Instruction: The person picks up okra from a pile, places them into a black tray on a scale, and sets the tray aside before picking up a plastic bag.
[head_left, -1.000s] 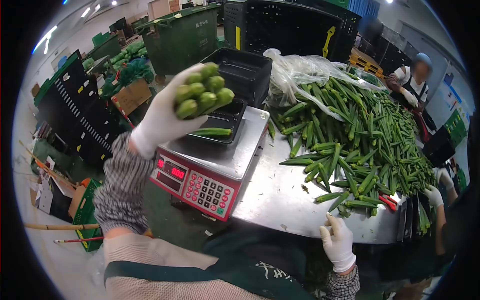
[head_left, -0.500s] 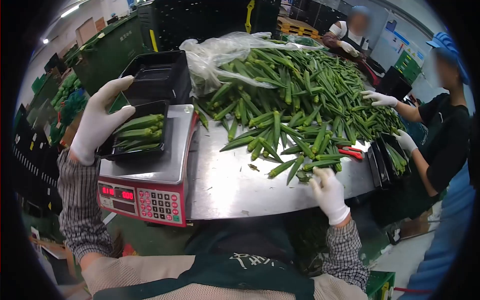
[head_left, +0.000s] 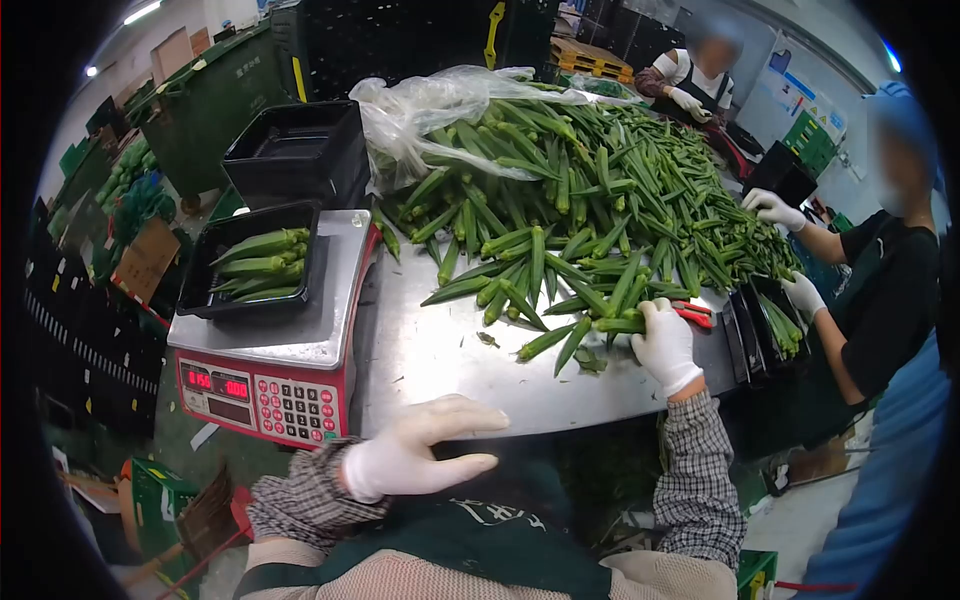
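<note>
My left hand (head_left: 425, 448), in a white glove, is in front of the table's near edge. It is open, thumb and fingers apart, with nothing in it. At the right, my white-gloved right hand (head_left: 664, 350) has thumb and fingers closed around the end of an okra pod (head_left: 618, 325) lying among loose pods. A black plastic tray (head_left: 312, 250) holding several okra pods (head_left: 262, 262) rests on the digital scale (head_left: 300, 352), and the red display is lit. Beyond my right hand lies a large okra heap (head_left: 600, 190), partly under a clear plastic bag (head_left: 410, 125).
Stacked black trays (head_left: 300, 145) stand behind the scale. Red-handled clippers (head_left: 693, 313) lie beside my right hand. At right, a co-worker's gloved hand (head_left: 803, 296) touches black trays (head_left: 745, 335); another person (head_left: 690, 85) works at the back. The metal table (head_left: 420, 370) has a curved near edge.
My left hand has left the tray on the scale and moved down and right. My right hand has moved slightly up and closed on an okra pod. The scale's reading has changed.
</note>
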